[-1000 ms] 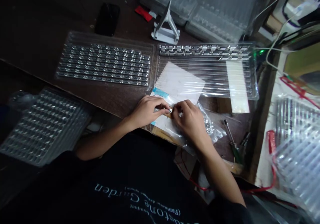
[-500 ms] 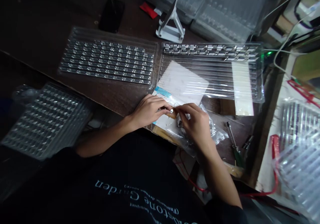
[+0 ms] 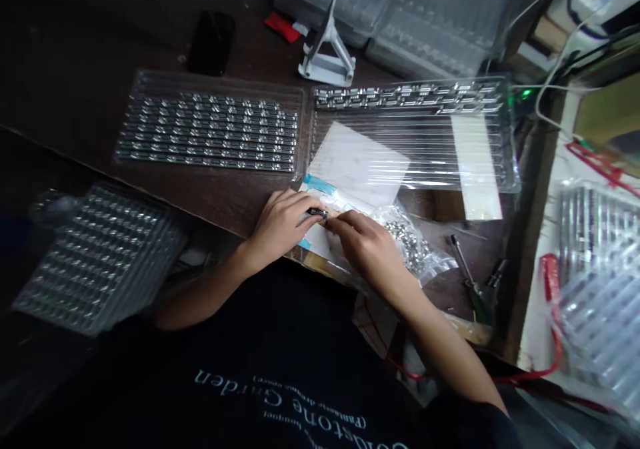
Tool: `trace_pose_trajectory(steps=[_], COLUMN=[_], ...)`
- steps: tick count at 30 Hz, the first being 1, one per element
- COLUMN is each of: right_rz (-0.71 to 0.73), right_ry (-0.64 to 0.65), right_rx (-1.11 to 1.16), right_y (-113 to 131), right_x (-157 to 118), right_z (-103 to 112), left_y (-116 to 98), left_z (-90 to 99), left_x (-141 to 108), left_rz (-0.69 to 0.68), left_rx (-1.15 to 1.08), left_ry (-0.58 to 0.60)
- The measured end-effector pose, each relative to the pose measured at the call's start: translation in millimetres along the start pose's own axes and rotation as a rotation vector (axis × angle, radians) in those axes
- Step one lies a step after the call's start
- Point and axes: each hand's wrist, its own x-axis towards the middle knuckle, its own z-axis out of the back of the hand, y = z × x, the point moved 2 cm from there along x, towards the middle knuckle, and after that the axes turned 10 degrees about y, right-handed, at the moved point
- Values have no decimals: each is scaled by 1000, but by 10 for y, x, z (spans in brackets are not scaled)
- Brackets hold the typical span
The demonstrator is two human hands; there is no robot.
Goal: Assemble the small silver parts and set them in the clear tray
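Between the thumb and forefinger of my left hand [image 3: 281,225] is a small metal-and-black connector [image 3: 317,213], like a D-sub plug. My right hand [image 3: 369,243] is closed in a pinch at the connector's right end; anything between its fingertips is too small to make out. Beneath both hands lies a white sheet with blue tape [image 3: 320,183]. Just right of my right hand, a clear plastic bag [image 3: 411,243] holds many small shiny metal parts.
A clear tray [image 3: 210,129] full of connectors lies left; another tray [image 3: 380,142], partly filled, lies right, with a white card [image 3: 357,152] and pale strip [image 3: 475,169] on it. Behind stands a phone stand [image 3: 327,55]. A screwdriver [image 3: 465,269] lies right. Stacked trays [image 3: 90,255] sit lower left.
My right hand has moved left, off the bag, so its metal parts now show. The connector in my left hand is turned and more visible. The whole view has shifted slightly.
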Motion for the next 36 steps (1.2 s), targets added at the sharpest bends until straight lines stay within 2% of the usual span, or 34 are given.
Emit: trace_pose_trajectory(steps=[6, 13, 16, 19, 24, 26, 30, 36], right_rz=[-44, -32, -53, -138, -156, -161, -155, -75], right_ry=[-35, -4, -110, -198, 11, 47, 68, -25], right_rx=[161, 101, 153, 92, -15, -40, -17, 291], right_y=[-76, -39, -144, -290, -364, -352, -345, -357], right_x=[-12, -18, -129, -258, -269, -238, -224, -270], right_z=[-14, 31, 178, 320, 289, 246, 218, 281], left_y=[-1, 2, -34, -121, -250, -271, -268, -239], left_z=[-4, -5, -3, -11, -70, -101, -155, -209], left_x=[27, 22, 34, 63, 140, 163, 189, 206], left_rz=[23, 28, 23, -10, -80, -110, -137, -138], left_rx=[9, 8, -15, -61, -128, -134, -139, -123], left_ry=[-19, -34, -73, -140, -159, -132, -61, -14])
